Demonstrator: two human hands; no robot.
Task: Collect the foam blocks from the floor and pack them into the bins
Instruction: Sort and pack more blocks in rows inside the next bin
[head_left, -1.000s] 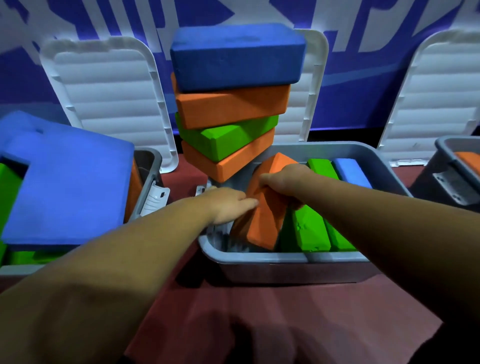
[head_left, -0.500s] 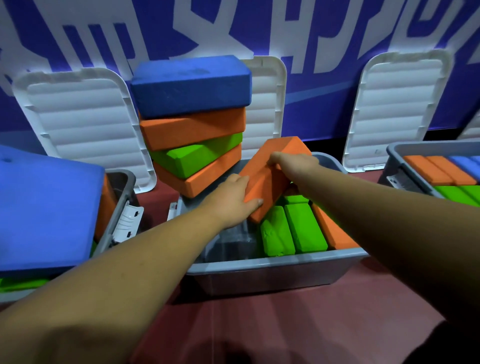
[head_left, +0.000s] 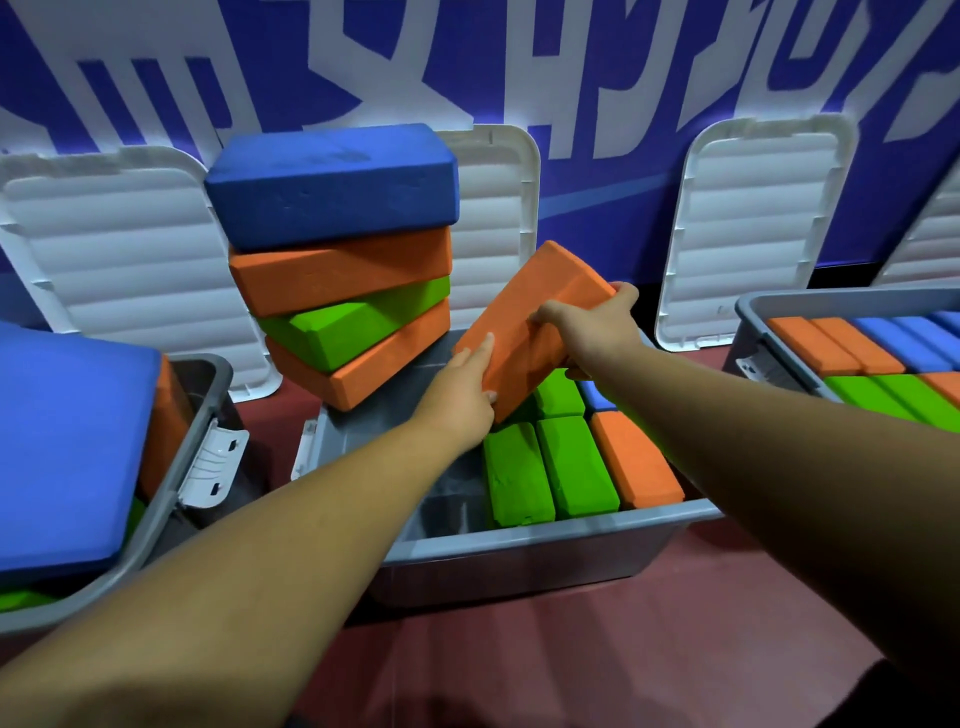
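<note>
Both hands hold a tilted orange block above the middle grey bin: left hand flat against its near end, right hand gripping its far end.

Both arms reach out front. Left grip is flat, fingers straight, pressed on the orange block; right grip curls round its upper end.
</note>
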